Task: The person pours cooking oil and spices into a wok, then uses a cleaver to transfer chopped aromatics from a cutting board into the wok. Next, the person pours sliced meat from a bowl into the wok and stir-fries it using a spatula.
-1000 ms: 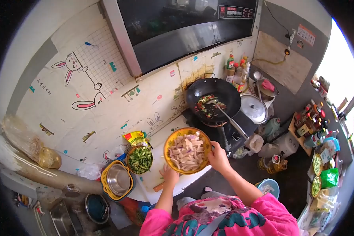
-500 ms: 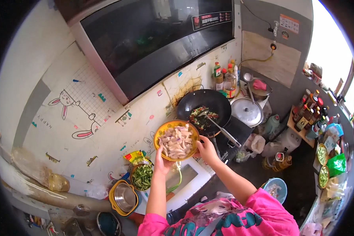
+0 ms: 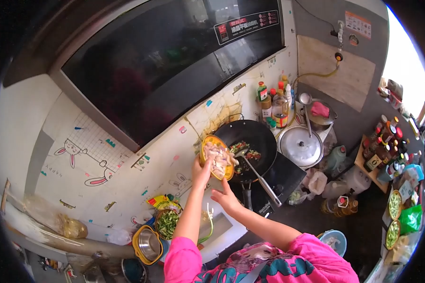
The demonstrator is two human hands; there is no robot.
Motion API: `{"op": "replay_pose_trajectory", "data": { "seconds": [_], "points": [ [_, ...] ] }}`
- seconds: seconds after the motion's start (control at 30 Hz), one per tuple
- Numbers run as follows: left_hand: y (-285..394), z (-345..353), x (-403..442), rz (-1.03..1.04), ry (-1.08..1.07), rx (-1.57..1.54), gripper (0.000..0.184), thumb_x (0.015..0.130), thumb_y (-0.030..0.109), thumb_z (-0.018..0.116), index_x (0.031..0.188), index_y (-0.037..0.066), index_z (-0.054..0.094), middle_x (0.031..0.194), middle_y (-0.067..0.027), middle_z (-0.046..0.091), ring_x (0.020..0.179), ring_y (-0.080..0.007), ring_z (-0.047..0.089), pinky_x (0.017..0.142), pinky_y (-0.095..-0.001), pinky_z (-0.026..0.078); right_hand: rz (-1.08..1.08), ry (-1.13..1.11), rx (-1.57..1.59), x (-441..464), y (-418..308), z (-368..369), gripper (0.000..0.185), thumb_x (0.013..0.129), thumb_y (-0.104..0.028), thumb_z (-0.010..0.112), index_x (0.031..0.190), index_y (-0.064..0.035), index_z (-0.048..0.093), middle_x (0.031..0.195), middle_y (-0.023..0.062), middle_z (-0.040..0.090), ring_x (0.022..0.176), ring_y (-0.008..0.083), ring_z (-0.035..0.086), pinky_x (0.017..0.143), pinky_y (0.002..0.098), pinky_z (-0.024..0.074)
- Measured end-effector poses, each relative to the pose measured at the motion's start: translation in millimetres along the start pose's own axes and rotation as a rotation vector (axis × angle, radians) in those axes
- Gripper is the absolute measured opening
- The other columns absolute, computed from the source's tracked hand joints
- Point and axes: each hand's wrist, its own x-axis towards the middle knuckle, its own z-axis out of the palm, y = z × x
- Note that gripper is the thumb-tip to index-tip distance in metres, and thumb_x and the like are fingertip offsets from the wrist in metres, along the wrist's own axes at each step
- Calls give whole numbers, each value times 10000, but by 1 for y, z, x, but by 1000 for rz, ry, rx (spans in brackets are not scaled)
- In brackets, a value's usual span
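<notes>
My left hand (image 3: 202, 172) grips the near side of a yellow bowl (image 3: 204, 150), its thumb over the rim. Pale sliced meat (image 3: 218, 156) fills the bowl, which tilts to the right at the wok's edge. Below the bowl, my right hand (image 3: 228, 198) is open with fingers apart; whether a fingertip touches the rim I cannot tell. The black wok (image 3: 265, 137) sits on the stove (image 3: 288, 177) with chopped red and green bits (image 3: 250, 154) inside. A metal spatula (image 3: 268, 189) rests in it, handle over the near right edge.
A lidded pot (image 3: 301, 146) and sauce bottles (image 3: 279, 108) stand behind and right of the wok. Chopped greens (image 3: 167, 224) and a steel bowl (image 3: 149, 244) are at lower left. The range hood (image 3: 174, 70) overhangs the wall side. More bottles (image 3: 378, 155) line the right.
The bowl has moved right toward the wok and tipped from level to slanted. My right hand has let go of its rim and dropped lower. The view has shifted slightly.
</notes>
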Motion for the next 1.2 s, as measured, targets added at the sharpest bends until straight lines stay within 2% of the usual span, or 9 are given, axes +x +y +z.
{"op": "replay_pose_trajectory", "data": {
  "seconds": [0.07,0.3,0.37,0.4,0.67,0.77,0.9,1.0,1.2],
  "points": [
    [-10,9,13,187,26,210,460,758,215,603,1142,-12,490,1053,-187,576,928,-321,581,833,-372,433,60,-30,14,17,-1,-12,794,837,-20,537,1411,-77,-9,1381,139,249,1095,212,473,843,314,473],
    [-1,37,21,229,158,522,561,745,258,624,1219,21,440,1129,-247,504,1061,-377,480,895,-412,389,140,-72,89,30,-25,-19,821,806,-56,540,1408,-53,-18,1447,124,130,1203,227,379,922,340,412],
    [5,43,19,201,152,562,610,741,281,634,1255,48,403,1114,-243,481,1070,-381,450,904,-431,374,71,-79,105,38,-18,-22,893,789,-126,585,1400,-28,-59,1294,234,361,1036,203,474,854,293,414],
    [12,47,16,240,157,637,623,736,275,639,1265,57,392,1092,-231,479,1048,-379,455,891,-434,381,76,-80,108,37,-19,-23,893,789,-126,585,1400,-28,-59,1294,234,361,1036,203,474,854,293,414],
    [39,54,2,447,207,764,649,722,247,658,1282,80,374,1088,-210,432,1001,-374,452,870,-444,383,83,-180,310,8,-37,-16,810,781,59,438,1400,-44,-74,1469,137,41,1270,263,330,900,308,407],
    [29,47,-3,390,271,759,644,728,216,656,1282,66,365,1121,-210,415,1047,-373,432,893,-438,372,58,-161,145,2,-32,-24,805,770,67,443,1407,-46,-36,1462,140,78,1287,252,306,924,305,393],
    [9,25,-14,379,323,509,644,762,134,629,1304,6,307,1180,-194,407,1102,-330,423,930,-410,360,-12,-153,4,-15,-33,-29,788,765,109,446,1410,-50,22,1466,124,96,1283,253,311,935,315,398],
    [-5,9,-17,188,272,-114,566,817,94,563,1309,0,298,1263,-149,405,1144,-224,430,937,-334,372,-119,-203,-121,-25,-25,-38,736,776,97,457,1402,-35,93,1445,121,168,1285,242,313,930,311,398],
    [17,-3,-50,-48,253,-514,547,826,89,528,1315,11,295,1229,-125,440,1084,-205,483,891,-309,416,-455,-260,-719,-62,-50,-45,406,776,62,478,1178,4,484,1282,136,406,1114,244,476,913,326,402]
  ]
}}
